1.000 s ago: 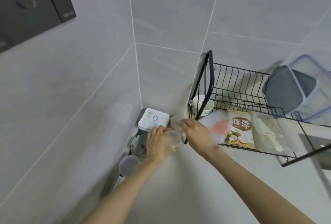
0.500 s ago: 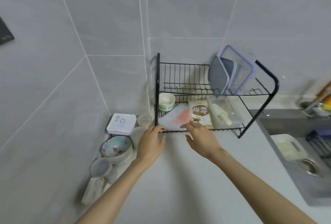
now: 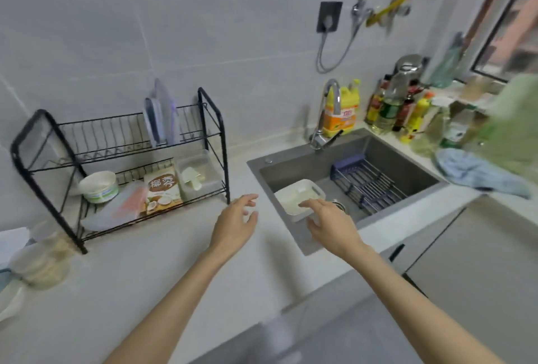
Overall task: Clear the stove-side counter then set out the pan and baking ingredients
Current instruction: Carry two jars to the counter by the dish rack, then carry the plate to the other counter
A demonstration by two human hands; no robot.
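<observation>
- The left hand (image 3: pixel 235 224) hovers above the pale counter (image 3: pixel 145 276) between the dish rack and the sink. Its palm faces down, its fingers are loosely spread, and it holds nothing.
- The right hand (image 3: pixel 330 225) reaches out over the near left corner of the sink, just over the white tub. Its fingers are relaxed and slightly parted. Whether the fingertips touch the tub cannot be told.
- One brown-and-white packet (image 3: pixel 161 192), a baking ingredient, leans on the lower tier of the rack, well to the left of both hands.
- One black two-tier wire rack (image 3: pixel 222 142) stands on the counter against the wall.
- The lower tier holds four things, left to right: a white bowl (image 3: pixel 99 186), a clear bag with a pink patch (image 3: pixel 122 206), the packet, and a clear plastic box (image 3: pixel 203 165).
- A pale green scraper (image 3: pixel 192 181) lies inside the box.
- On the upper tier, two flat pieces stand upright side by side: a grey board (image 3: pixel 152 122) and a clear lid (image 3: pixel 168 113).
- One steel sink (image 3: pixel 401 154) holds one white rectangular tub (image 3: pixel 314 187) and one dark blue drain rack (image 3: pixel 366 183). What is in the tub is unclear.
- One tap (image 3: pixel 330 107) stands behind the sink, with a yellow jug (image 3: pixel 345 114) just beside it.
- A cluster of bottles (image 3: pixel 393 107) stands at the back right, too blurred to count.
- A blue cloth (image 3: pixel 477 173) lies right of the sink.
- Blurred clear tubs (image 3: pixel 40 261) sit at the left edge.
</observation>
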